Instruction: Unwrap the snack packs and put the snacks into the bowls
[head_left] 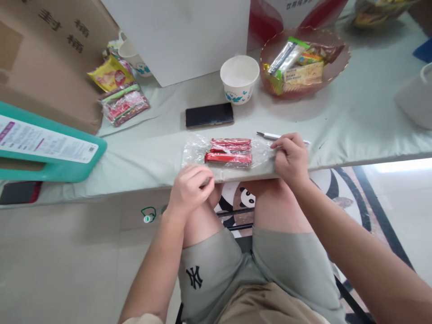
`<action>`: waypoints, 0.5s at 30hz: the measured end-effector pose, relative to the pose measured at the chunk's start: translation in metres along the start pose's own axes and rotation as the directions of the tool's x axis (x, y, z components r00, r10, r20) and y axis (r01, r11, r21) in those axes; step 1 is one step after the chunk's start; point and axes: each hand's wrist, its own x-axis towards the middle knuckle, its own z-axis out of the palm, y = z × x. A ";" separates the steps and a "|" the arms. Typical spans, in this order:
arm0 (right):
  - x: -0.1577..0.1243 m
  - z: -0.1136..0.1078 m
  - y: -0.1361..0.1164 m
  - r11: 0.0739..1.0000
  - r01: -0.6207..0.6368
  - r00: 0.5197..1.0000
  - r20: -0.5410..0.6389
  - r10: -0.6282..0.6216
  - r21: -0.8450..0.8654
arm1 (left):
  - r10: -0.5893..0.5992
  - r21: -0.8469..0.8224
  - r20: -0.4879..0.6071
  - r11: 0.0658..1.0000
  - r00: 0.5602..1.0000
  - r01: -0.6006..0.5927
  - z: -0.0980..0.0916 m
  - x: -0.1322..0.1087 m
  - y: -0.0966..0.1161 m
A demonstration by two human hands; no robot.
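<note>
Pale green cloth (pixel 148 157) spreads above a tiled floor (pixel 84 261). The left hand (pixel 190 189) curls by the near-left corner of one clear bag (pixel 195 150), its grip impossible to tell; at least three red packets (pixel 227 158) lie inside, between the hands, and the right hand (pixel 292 157) pinches the bag's right end. Beyond lie one phone (pixel 209 115), one paper bowl (pixel 232 87), one pinkish bowl (pixel 303 91).
</note>
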 end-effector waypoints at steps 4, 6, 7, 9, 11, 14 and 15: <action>0.007 -0.012 -0.003 0.997 -0.021 0.997 -0.066 0.027 0.078 | -0.048 -0.066 0.212 0.996 0.976 0.063 -0.011 -0.017 0.015; 0.012 -0.020 -0.019 0.993 0.018 0.997 -0.075 -0.009 0.121 | -0.085 -0.117 0.201 0.987 0.976 0.110 -0.015 -0.019 0.017; 0.015 -0.024 -0.031 0.987 0.055 0.997 -0.061 -0.046 0.149 | -0.136 -0.115 0.150 0.981 0.979 0.154 -0.016 -0.018 0.016; 0.017 -0.026 -0.060 0.965 0.148 0.986 0.039 -0.160 0.215 | -0.304 -0.041 0.003 0.952 0.953 0.304 -0.018 -0.011 0.008; 0.017 -0.019 -0.089 0.932 0.232 0.920 0.249 -0.304 0.278 | -0.497 0.068 -0.106 0.860 0.861 0.505 -0.019 0.000 -0.004; 0.012 0.007 -0.118 0.895 0.309 0.693 0.569 -0.443 0.321 | -0.710 0.160 -0.023 0.692 0.704 0.704 -0.015 0.019 -0.022; 0.010 0.017 -0.122 0.892 0.329 0.625 0.638 -0.451 0.309 | -0.742 0.177 0.044 0.665 0.669 0.726 -0.014 0.024 -0.026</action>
